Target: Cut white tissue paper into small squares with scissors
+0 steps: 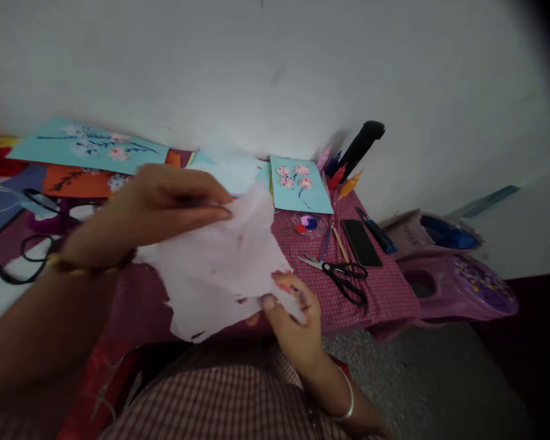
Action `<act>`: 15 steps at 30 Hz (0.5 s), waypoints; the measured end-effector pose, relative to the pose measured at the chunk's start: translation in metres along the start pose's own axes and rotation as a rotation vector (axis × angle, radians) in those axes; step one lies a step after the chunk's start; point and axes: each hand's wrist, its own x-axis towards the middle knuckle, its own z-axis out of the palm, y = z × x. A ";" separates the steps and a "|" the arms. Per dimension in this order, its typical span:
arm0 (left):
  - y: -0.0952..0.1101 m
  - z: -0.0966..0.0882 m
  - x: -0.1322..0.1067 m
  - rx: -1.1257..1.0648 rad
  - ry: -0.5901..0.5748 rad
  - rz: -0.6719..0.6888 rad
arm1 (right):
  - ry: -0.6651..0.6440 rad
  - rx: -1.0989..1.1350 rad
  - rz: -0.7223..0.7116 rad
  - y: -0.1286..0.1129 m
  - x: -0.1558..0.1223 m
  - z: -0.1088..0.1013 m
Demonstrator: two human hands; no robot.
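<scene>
A crumpled sheet of white tissue paper (pixel 215 269) with small stains hangs between both hands above the low table. My left hand (pixel 165 205) pinches its upper edge, thumb and fingers pressed together. My right hand (pixel 291 318) grips its lower right corner, and paint marks show on the fingers. Black-handled scissors (pixel 343 278) lie on the red checked cloth (pixel 385 287) just right of my right hand. A small paint palette (pixel 308 223) and two brushes (pixel 332 241) sit beyond them.
Light blue cards painted with flowers lie at the back: a small one (pixel 300 183) and a long one (pixel 89 145) at the left. A black phone (pixel 361 242), paint tubes (pixel 343 177), a purple plastic stool (pixel 458 287) and a white wall (pixel 275 67) are nearby. Black cables (pixel 22 256) lie left.
</scene>
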 end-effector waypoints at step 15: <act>-0.137 0.166 0.083 -0.035 -0.477 -0.021 | 0.383 -0.795 0.117 0.058 -0.030 -0.135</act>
